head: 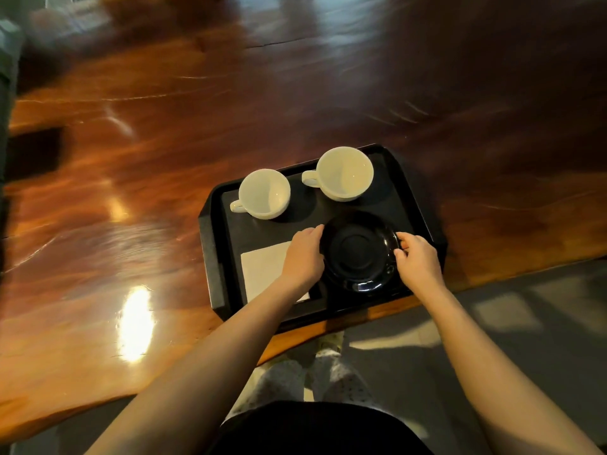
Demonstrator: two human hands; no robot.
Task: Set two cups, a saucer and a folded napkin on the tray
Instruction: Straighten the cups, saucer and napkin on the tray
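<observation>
Where glossy wood table meets grey floor: black tray; cups at 12, napkin at 8 (part hidden), saucer pinched by left hand, right hand.

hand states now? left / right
Left hand: closed on the black saucer, at its left rim.
Right hand: closed on its right rim.

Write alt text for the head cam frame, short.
Both hands grip a black saucer by its rim, left hand and right hand on opposite sides, at the near right of a black tray on a glossy wooden table. Two empty white cups stand at the tray's far side; a white folded napkin lies near left, partly under the left forearm.
</observation>
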